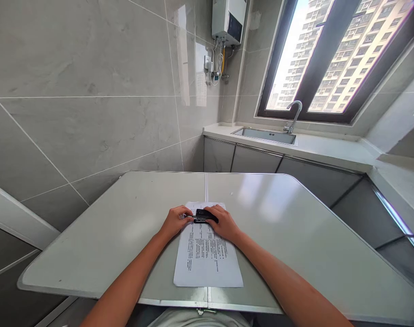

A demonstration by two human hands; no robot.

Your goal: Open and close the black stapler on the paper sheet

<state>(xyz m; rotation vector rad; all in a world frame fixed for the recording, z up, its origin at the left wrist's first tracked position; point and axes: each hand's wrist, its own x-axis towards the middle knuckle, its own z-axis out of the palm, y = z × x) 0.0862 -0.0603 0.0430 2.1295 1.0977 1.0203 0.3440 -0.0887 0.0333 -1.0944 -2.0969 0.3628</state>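
From my remote seat, I have the right hand (220,220) curled around the 3 o'clock end of a black stapler with slim metal parts (201,215), and the left hand (177,221) pinched nearly closed at its silvery 9 o'clock end. The stapler sits over the 12 o'clock part of a white printed paper sheet (209,272), which lies near the 6 o'clock edge of the glossy pale worktop (285,227)

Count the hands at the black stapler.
2: the left hand at the left end of the stapler, the right hand over its right end, by the far end of the paper.
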